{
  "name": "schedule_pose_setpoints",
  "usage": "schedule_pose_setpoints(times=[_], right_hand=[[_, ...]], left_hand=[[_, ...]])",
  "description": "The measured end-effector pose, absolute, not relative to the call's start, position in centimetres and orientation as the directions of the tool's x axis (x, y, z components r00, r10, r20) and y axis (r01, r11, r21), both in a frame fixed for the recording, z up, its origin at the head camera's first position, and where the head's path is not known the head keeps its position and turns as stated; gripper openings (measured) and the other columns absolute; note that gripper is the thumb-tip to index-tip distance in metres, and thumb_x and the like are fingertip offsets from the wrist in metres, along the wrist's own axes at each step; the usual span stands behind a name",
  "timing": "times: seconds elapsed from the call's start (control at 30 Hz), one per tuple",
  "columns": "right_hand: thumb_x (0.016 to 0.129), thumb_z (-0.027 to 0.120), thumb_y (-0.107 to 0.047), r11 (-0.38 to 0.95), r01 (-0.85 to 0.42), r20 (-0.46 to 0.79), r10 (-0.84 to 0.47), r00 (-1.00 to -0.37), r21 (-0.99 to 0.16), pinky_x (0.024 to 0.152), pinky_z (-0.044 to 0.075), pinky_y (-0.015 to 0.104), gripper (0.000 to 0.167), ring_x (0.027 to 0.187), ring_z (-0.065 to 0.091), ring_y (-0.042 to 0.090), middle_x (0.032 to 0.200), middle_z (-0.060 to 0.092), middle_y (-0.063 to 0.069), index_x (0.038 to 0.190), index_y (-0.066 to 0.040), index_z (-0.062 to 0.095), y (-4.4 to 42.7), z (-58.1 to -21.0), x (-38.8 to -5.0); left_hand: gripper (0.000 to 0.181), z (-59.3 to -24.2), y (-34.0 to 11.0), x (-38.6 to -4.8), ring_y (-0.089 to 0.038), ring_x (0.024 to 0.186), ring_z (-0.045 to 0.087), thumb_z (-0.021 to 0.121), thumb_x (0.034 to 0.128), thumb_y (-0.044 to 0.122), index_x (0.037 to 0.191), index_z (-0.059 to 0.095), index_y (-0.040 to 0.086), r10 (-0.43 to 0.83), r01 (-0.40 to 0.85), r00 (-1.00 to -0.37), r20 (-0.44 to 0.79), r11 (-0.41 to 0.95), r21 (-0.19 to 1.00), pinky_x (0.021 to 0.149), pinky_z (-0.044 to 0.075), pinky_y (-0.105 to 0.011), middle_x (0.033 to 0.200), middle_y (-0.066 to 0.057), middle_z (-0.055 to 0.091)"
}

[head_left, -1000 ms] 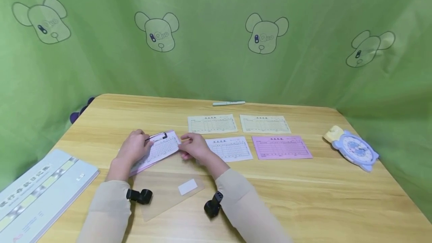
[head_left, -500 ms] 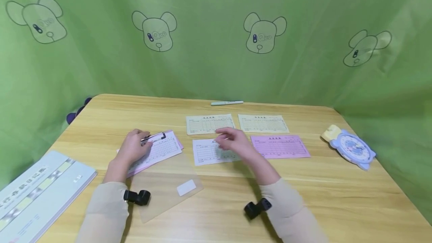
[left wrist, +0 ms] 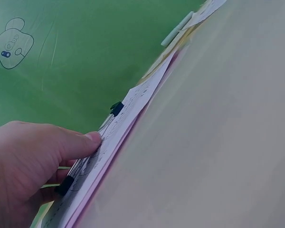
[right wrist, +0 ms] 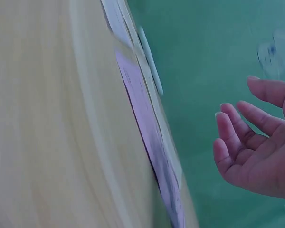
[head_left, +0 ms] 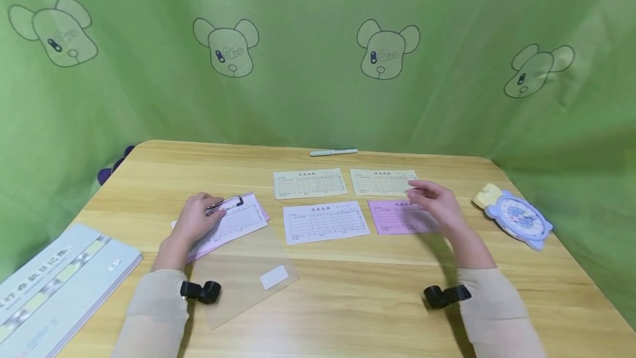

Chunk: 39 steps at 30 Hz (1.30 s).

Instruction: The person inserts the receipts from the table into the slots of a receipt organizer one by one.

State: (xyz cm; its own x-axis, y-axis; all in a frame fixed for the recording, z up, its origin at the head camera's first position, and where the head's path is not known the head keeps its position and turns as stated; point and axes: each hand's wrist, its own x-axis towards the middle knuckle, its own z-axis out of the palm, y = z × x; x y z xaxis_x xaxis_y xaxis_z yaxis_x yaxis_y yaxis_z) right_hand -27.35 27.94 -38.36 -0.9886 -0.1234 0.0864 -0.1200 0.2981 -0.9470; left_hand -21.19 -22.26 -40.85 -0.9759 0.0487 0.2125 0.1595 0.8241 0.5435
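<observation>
Over a pale wooden table (head_left: 348, 314), the left hand (head_left: 196, 217) pinches a silver-and-black metal clip (head_left: 231, 201). The right hand (head_left: 434, 203) (fingers spread) hangs above a rectangular purple paper form (head_left: 393, 220)

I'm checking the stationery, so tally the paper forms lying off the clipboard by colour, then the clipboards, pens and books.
White form: 1
Pink form: 1
Pale yellow-green forms: 2
Clipboard: 1
Pen: 1
Book: 1
Total: 7
Each form counts once; any sheets beneath are hidden.
</observation>
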Motion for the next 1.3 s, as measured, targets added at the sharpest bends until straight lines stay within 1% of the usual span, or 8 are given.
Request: schedule_pose_setpoints(times=[0.13, 0.27, 0.33, 0.43, 0.57, 0.83, 1.1, 1.3], right_hand=[[0.078, 0.063, -0.026, 0.351, -0.081, 0.058, -0.075, -0.996, -0.933, 0.073, 0.044, 0.024, 0.055, 0.083, 0.053, 0.006, 0.093, 0.056, -0.006, 0.124, -0.003, 0.044, 30.5, -38.1, -27.4], [0.081, 0.06, -0.025, 0.429, 0.01, -0.014, -0.008, -1.0, -0.903, 0.077, 0.04, 0.027, 0.06, 0.085, 0.05, 0.009, 0.097, 0.052, 0.0, 0.128, 0.003, 0.036, 31.6, -37.0, -26.4], [0.083, 0.058, -0.024, 0.459, 0.067, -0.061, 0.028, -0.998, -0.886, 0.081, 0.038, 0.031, 0.06, 0.09, 0.048, 0.016, 0.105, 0.051, 0.011, 0.129, 0.003, 0.033, 32.2, -36.9, -26.1], [0.084, 0.055, -0.027, 0.487, 0.154, -0.141, 0.062, -0.988, -0.86, 0.09, 0.031, 0.041, 0.063, 0.105, 0.04, 0.032, 0.122, 0.037, 0.025, 0.131, 0.004, 0.028, 33.2, -37.2, -26.1], [0.083, 0.055, -0.029, 0.527, 0.201, -0.193, 0.07, -0.979, -0.826, 0.095, 0.019, 0.05, 0.066, 0.117, 0.022, 0.043, 0.131, 0.023, 0.03, 0.132, 0.004, 0.025, 34.3, -38.0, -26.3], [0.081, 0.06, -0.028, 0.639, 0.086, -0.113, -0.001, -0.994, -0.764, 0.095, 0.019, 0.05, 0.07, 0.116, 0.021, 0.046, 0.127, 0.024, 0.035, 0.131, 0.006, 0.026, 34.7, -39.5, -26.2], [0.079, 0.058, -0.04, 0.81, 0.095, -0.075, 0.063, -0.995, -0.579, 0.088, 0.015, 0.059, 0.069, 0.114, 0.023, 0.048, 0.125, 0.031, 0.033, 0.129, 0.001, 0.035, 34.3, -39.7, -26.2], [0.08, 0.053, -0.044, 0.86, 0.096, -0.046, 0.085, -0.995, -0.5, 0.08, 0.013, 0.064, 0.063, 0.111, 0.026, 0.048, 0.124, 0.035, 0.03, 0.128, -0.004, 0.04, 34.0, -39.9, -25.8]], left_hand=[[0.034, -41.0, -22.3, -21.2, -0.036, 0.096, 0.043, 0.058, 0.0804, 0.016, 0.109, 0.057, -0.003, 0.041, 0.16, -0.974, 0.224, 0.822, 0.546, 0.084, 0.032, -0.048, 0.102, -0.02, 0.051], [0.034, -41.0, -22.3, -21.2, -0.036, 0.096, 0.043, 0.059, 0.0802, 0.015, 0.108, 0.057, -0.003, 0.035, 0.158, -0.973, 0.227, 0.82, 0.55, 0.084, 0.032, -0.048, 0.102, -0.02, 0.051], [0.034, -41.1, -22.3, -21.2, -0.036, 0.096, 0.043, 0.059, 0.0803, 0.015, 0.109, 0.057, -0.003, 0.033, 0.154, -0.974, 0.223, 0.819, 0.553, 0.084, 0.033, -0.048, 0.102, -0.02, 0.051], [0.034, -41.3, -22.4, -21.2, -0.036, 0.097, 0.043, 0.058, 0.0805, 0.015, 0.109, 0.057, -0.004, 0.033, 0.154, -0.975, 0.221, 0.816, 0.557, 0.084, 0.032, -0.048, 0.102, -0.021, 0.05], [0.034, -41.4, -22.4, -21.3, -0.036, 0.096, 0.043, 0.058, 0.0807, 0.016, 0.109, 0.057, -0.004, 0.031, 0.153, -0.975, 0.222, 0.813, 0.562, 0.084, 0.033, -0.048, 0.102, -0.02, 0.05], [0.033, -41.2, -22.3, -21.2, -0.035, 0.096, 0.043, 0.058, 0.081, 0.015, 0.108, 0.057, -0.004, 0.024, 0.146, -0.976, 0.218, 0.815, 0.561, 0.083, 0.034, -0.047, 0.101, -0.019, 0.05], [0.034, -41.1, -22.1, -20.9, -0.035, 0.093, 0.043, 0.058, 0.0809, 0.018, 0.107, 0.058, -0.004, 0.026, 0.165, -0.97, 0.243, 0.804, 0.571, 0.08, 0.034, -0.047, 0.1, -0.019, 0.05], [0.033, -41.2, -22.1, -21.0, -0.035, 0.095, 0.042, 0.057, 0.0808, 0.016, 0.107, 0.057, -0.004, 0.024, 0.161, -0.97, 0.24, 0.805, 0.571, 0.082, 0.033, -0.047, 0.101, -0.019, 0.049]])
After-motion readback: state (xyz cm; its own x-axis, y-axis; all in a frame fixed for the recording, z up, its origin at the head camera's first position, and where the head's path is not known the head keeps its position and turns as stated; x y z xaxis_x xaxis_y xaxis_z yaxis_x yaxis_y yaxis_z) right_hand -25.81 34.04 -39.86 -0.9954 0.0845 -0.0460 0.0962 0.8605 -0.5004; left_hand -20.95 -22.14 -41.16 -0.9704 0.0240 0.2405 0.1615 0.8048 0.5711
